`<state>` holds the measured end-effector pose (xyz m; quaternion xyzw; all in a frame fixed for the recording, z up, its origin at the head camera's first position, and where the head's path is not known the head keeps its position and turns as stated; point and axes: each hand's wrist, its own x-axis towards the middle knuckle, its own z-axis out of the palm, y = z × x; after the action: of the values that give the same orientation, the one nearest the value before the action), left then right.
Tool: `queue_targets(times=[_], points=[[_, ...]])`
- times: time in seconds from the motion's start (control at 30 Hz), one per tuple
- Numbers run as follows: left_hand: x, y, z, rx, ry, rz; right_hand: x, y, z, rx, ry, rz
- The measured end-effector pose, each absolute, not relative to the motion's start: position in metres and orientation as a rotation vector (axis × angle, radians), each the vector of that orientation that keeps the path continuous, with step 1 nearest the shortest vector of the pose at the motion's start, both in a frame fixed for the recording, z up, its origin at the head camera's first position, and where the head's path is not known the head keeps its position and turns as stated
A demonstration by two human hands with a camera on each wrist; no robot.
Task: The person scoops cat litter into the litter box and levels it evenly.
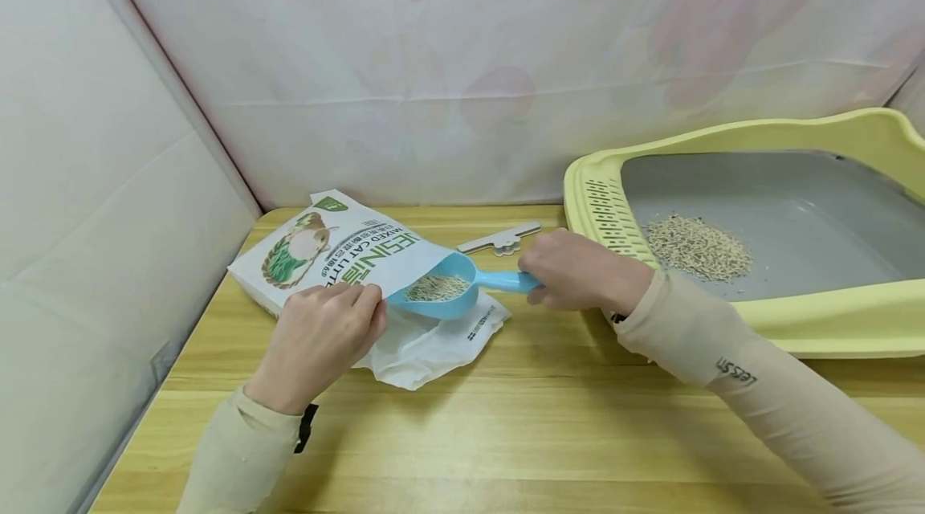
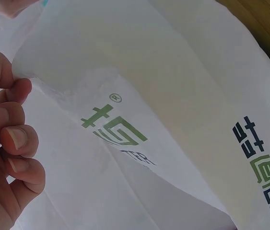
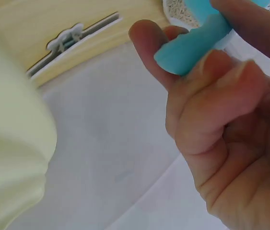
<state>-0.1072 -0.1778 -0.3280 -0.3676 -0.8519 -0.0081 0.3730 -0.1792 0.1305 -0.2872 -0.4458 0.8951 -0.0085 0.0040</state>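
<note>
A white cat litter bag [image 1: 376, 245] lies on the table, its mouth facing right. With thumb and fingertip my left hand [image 1: 325, 333] pinches the bag's edge, as the left wrist view also shows on the white bag [image 2: 125, 158]. My right hand [image 1: 578, 271] grips the handle of a blue scoop [image 1: 508, 281]; in the right wrist view the fingers curl around the blue handle [image 3: 192, 50]. Pale litter pellets [image 1: 437, 287] fill the scoop's bowl, which sits at the bag's mouth with its front edge partly hidden by the bag.
On the right stands a yellow litter box [image 1: 817, 321] with a grey floor, where a pile of litter [image 1: 697, 247] lies. A metal clip [image 1: 500, 239] rests on the wooden table [image 1: 462, 434] behind the scoop. Fabric walls [image 1: 433, 96] close off the back and left.
</note>
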Motion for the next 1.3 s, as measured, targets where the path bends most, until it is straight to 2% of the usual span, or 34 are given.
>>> queue_targets(times=[0.97, 1.3], points=[[-0.106, -0.178, -0.328, -0.928, -2.188, 0.0, -0.195, 0.167, -0.263, -1.37, 2.82, 0.028], [-0.107, -0.177, -0.329, -0.932, -2.174, -0.028, -0.205, 0.188, -0.252, -1.274, 2.831, 0.114]])
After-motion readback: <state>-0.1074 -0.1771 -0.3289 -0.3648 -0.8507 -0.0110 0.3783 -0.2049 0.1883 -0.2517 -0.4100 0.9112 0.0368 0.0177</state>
